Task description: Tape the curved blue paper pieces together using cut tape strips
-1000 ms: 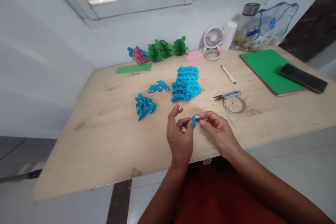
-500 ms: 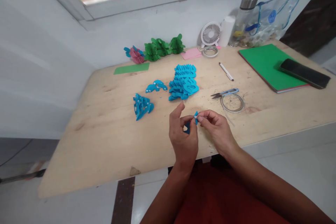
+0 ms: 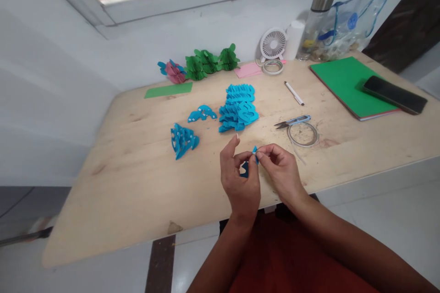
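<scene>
My left hand (image 3: 241, 178) pinches a small blue paper cutout (image 3: 244, 169), its index finger raised. The fingertips of my right hand (image 3: 280, 167) are closed at the cutout's upper edge, where a bit of white shows; exactly what they grip is too small to tell. Just beyond the hands lies a pile of pleated blue paper pieces (image 3: 239, 114). To the left are a folded blue cutout with white patches (image 3: 182, 139) and a flatter blue cutout (image 3: 202, 113). Thread snips (image 3: 293, 122) and a roll of narrow tape (image 3: 303, 134) rest right of my hands.
Green paper figures (image 3: 208, 61), a pink and blue one (image 3: 174, 72), a green strip (image 3: 168, 90) and pink paper (image 3: 248, 70) line the back. A fan (image 3: 273, 44), bottle (image 3: 315, 27), plastic bag (image 3: 354, 20), pen (image 3: 294, 93), green folder (image 3: 343, 80) and phone (image 3: 395, 94) are rightward.
The whole view has shifted slightly, so things on the table appear a little further left. Both hands keep their hold at the cutout, the right fingertips moving only slightly.
</scene>
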Available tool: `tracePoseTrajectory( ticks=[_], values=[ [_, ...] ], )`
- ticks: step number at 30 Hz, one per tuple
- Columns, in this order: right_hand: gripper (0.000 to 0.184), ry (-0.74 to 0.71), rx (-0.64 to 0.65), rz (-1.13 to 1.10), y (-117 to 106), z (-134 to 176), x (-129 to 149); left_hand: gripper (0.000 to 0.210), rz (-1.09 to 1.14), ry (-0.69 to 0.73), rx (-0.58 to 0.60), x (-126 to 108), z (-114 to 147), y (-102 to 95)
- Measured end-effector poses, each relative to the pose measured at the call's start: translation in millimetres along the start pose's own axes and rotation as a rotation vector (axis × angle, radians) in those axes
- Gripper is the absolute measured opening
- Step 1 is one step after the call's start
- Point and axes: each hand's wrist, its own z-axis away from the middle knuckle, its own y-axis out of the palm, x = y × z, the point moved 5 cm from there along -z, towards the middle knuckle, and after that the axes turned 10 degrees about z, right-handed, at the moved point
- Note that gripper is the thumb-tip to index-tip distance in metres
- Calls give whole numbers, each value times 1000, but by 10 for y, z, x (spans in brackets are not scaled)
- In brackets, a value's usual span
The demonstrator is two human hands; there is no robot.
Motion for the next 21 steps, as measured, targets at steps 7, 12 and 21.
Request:
tracePoseTrajectory(
  ticks=[7,12,21],
  values=[
    [10,-329,-31,344,10,95,215,42,5,24,-51,40,-18,-72],
    [22,-627,-76,577,26,215,345,42,47,47,-83,78,-21,-125],
    [24,-465,-95,542,-58,153,359,44,277,-141,-124,137,-22,-188]
  ],
)
